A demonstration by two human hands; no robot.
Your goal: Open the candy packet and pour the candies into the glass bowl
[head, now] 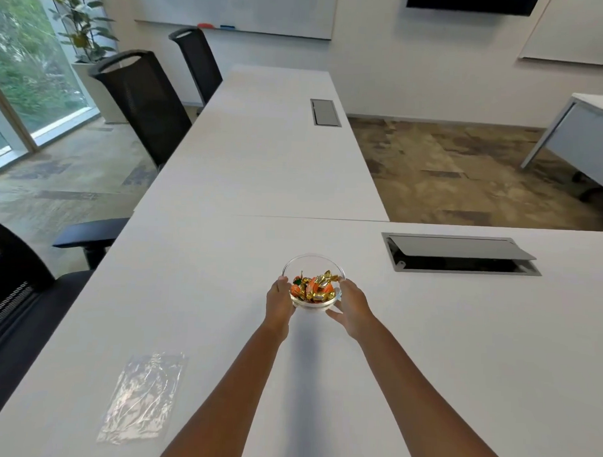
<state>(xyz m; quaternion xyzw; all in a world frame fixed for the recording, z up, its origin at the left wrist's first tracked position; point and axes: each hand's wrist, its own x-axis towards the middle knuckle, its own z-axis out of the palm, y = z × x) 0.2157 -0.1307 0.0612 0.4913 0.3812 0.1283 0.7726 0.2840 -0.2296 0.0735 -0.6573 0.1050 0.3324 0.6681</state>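
Note:
A small clear glass bowl [313, 263] sits on the white table, a forearm's length ahead of me. Inside it lie several wrapped candies [313, 286] in gold, orange and green foil. My left hand [279, 301] cups the bowl's left side and my right hand [350, 308] cups its right side and base, fingers wrapped against the glass. The clear plastic candy packet [144, 395] lies flat and crumpled on the table at the near left, apart from both hands, with no candies visible in it.
An open cable hatch [460, 254] is set in the white table [459, 353] to the right of the bowl; a closed one [325, 113] lies further back. Black mesh chairs [140, 96] line the table's left edge. Another desk [583, 139] stands at the far right.

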